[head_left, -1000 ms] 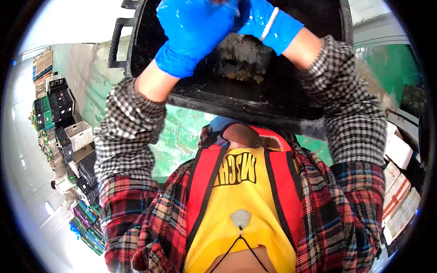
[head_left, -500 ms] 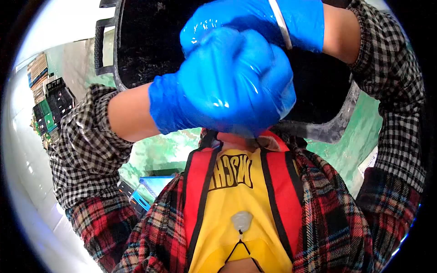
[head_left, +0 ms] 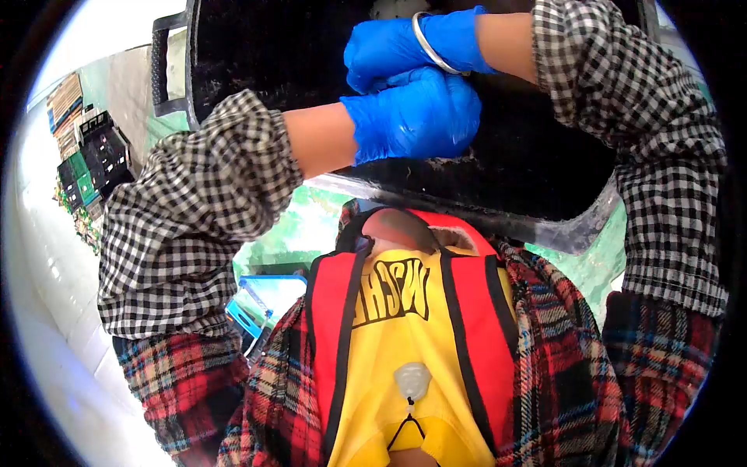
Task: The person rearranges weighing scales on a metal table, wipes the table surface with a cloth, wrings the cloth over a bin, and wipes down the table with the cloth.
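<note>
Both hands wear wet-looking blue gloves and press together over a large black tub (head_left: pixel 257 78). My left hand (head_left: pixel 420 117) is curled into a fist, nearer my body. Against it, just beyond, my right hand (head_left: pixel 389 50) is also closed, with a pale bangle (head_left: pixel 426 43) round its gloved wrist. Anything between the fingers is hidden. Below the hands runs the tub's near rim (head_left: pixel 498 214), and its dark inside spreads around them.
The tub's side handle (head_left: pixel 162 66) sticks out at the left. Stacked crates (head_left: pixel 93 167) stand farther off on the left. A blue-edged object (head_left: pixel 268 292) lies low beside my left sleeve. Green, worn-looking flooring (head_left: pixel 288 226) shows past the rim.
Both hands have moved away from the camera and over the tub, and look smaller. They stay closed and together. More of the tub's near rim shows.
</note>
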### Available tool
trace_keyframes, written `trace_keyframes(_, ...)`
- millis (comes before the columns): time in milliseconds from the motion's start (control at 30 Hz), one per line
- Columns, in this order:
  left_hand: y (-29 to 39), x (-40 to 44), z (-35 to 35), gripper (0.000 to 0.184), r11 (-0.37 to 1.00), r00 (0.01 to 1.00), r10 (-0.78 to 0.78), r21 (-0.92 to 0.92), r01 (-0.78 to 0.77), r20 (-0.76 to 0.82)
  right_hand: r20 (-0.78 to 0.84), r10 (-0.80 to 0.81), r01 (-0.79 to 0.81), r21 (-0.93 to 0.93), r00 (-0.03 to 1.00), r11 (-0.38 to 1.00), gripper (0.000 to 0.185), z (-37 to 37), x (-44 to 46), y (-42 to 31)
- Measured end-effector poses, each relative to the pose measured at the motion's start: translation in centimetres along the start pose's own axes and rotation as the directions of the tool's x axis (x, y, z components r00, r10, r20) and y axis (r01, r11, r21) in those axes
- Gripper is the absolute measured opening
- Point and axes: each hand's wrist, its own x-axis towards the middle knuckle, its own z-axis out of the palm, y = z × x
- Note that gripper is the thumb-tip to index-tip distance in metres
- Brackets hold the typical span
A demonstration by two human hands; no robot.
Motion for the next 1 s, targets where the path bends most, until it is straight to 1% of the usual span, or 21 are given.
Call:
trace_keyframes(67, 0.2, -0.5, 3.2, 0.007, 0.999, 0.995, -0.011, -0.044, 0.015, 0.099, 0.039, -0.019, 0.021, -0.067, 0.999, 0.997, 0.009, 0.7, 0.3, 0.1)
trace_keyframes(133, 0.2, -1.1, 5.0, 0.005, 0.999, 0.994, 0.001, -0.045, 0.003, 0.106, 0.045, -0.094, 0.1, -0.185, 0.995, 0.978, 0.01, 2.2, 1.1, 0.8)
trace_keyframes(167, 0.1, -1.1, 5.3, 0.004, 0.999, 0.998, 0.017, -0.03, -0.015, 0.063, 0.051, -0.129, 0.137, -0.241, 0.99, 0.961, 0.011, 2.9, 1.5, 1.1)
trace_keyframes(200, -0.1, -1.2, 5.5, 0.005, 0.999, 0.999, 0.033, -0.012, -0.032, 0.02, 0.091, -0.108, 0.128, -0.26, 0.99, 0.957, 0.012, 3.6, 1.8, 1.3)
trace_keyframes(267, -0.1, -2.0, 7.4, 0.007, 1.0, 1.0, 0.009, 0.013, -0.009, 0.001, 0.168, -0.059, 0.107, -0.297, 0.984, 0.949, 0.014, 3.3, 2.3, 0.9)
trace_keyframes(300, 0.1, -2.6, 9.8, 0.015, 0.999, 0.988, -0.028, -0.029, 0.033, 0.151, 0.184, -0.017, 0.075, -0.31, 0.983, 0.948, 0.015, 3.5, 2.5, 0.9)
trace_keyframes(333, 0.2, -2.6, 10.5, 0.025, 0.995, 0.952, -0.065, -0.056, 0.086, 0.298, 0.198, 0.025, 0.041, -0.323, 0.98, 0.945, 0.016, 4.0, 2.8, 1.0)
trace_keyframes(367, 0.2, -2.4, 11.1, 0.029, 0.983, 0.893, -0.083, -0.111, 0.146, 0.442, 0.211, 0.066, 0.01, -0.338, 0.975, 0.941, 0.018, 4.4, 3.1, 1.1)
trace_keyframes(400, 0.0, -2.2, 11.8, 0.034, 0.965, 0.813, -0.085, -0.156, 0.212, 0.576, 0.154, 0.247, -0.224, -0.156, 0.957, 0.962, 0.019, 4.9, 3.4, 1.0)
trace_keyframes(433, -0.4, -1.7, 11.2, 0.038, 0.94, 0.714, -0.076, -0.188, 0.283, 0.696, 0.135, 0.426, -0.434, 0.042, 0.895, 0.9, 0.02, 5.3, 3.6, 0.9)
trace_keyframes(467, -1.0, -1.5, 9.7, 0.041, 0.734, 0.68, -0.144, -0.383, 0.561, 0.719, 0.153, 0.586, -0.605, 0.237, 0.796, 0.76, 0.021, 5.6, 3.9, 0.8)
trace_keyframes(500, -1.0, -1.8, 9.6, 0.041, 0.635, 0.668, -0.192, -0.429, 0.643, 0.719, 0.145, 0.59, -0.607, 0.248, 0.794, 0.755, 0.022, 5.7, 3.9, 0.9)
trace_keyframes(533, -1.1, -2.1, 10.1, 0.042, 0.59, 0.653, -0.229, -0.431, 0.683, 0.722, 0.135, 0.591, -0.605, 0.252, 0.795, 0.756, 0.023, 5.8, 4.2, 1.0)
trace_keyframes(767, -1.5, -6.3, 15.3, 0.047, 0.505, 0.523, -0.36, -0.311, 0.806, 0.773, 0.061, 0.617, -0.603, 0.308, 0.785, 0.736, 0.024, 6.0, 5.6, 1.5)
trace_keyframes(867, -1.4, -7.8, 17.0, 0.049, 0.465, 0.469, -0.407, -0.264, 0.845, 0.784, 0.037, 0.612, -0.6, 0.249, 0.79, 0.76, 0.026, 6.3, 6.2, 2.1)
trace_keyframes(967, -1.9, -8.5, 18.4, 0.051, 0.435, 0.441, -0.454, -0.24, 0.868, 0.774, 0.037, 0.605, -0.593, 0.254, 0.795, 0.764, 0.027, 6.5, 6.5, 2.7)
trace_keyframes(1000, -2.2, -8.4, 18.8, 0.052, 0.437, 0.45, -0.469, -0.243, 0.866, 0.76, 0.063, 0.598, -0.595, 0.219, 0.799, 0.773, 0.029, 6.5, 6.7, 3.1)
